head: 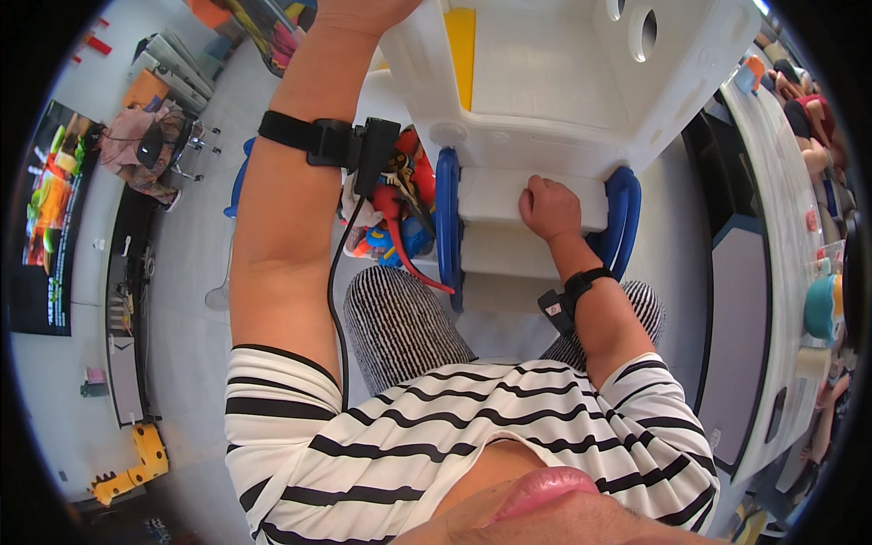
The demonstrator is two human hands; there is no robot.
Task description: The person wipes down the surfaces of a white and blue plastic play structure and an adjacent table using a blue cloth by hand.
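Note:
A white plastic children's slide set (pixel 545 75) stands before me, with moulded steps (pixel 507 248) between a blue left side rail (pixel 448 225) and a blue right side rail (pixel 621 218). My right hand (pixel 555 208) rests on the top step, its fingers curled into a fist; no object shows in it. Only the wrist end of my left hand (pixel 368 12) is visible at the top edge, next to the white side wall of the set. Its fingers are cut off by the frame. Each forearm wears a black strap with a small device.
Left of the steps, a white bin (pixel 426 253) holds several toys, including a red dinosaur (pixel 392 211) whose tail hangs over the rim. A long counter (pixel 783 225) runs along the right, with people beyond it. At left are an office chair (pixel 187 146) and a wall screen (pixel 51 218).

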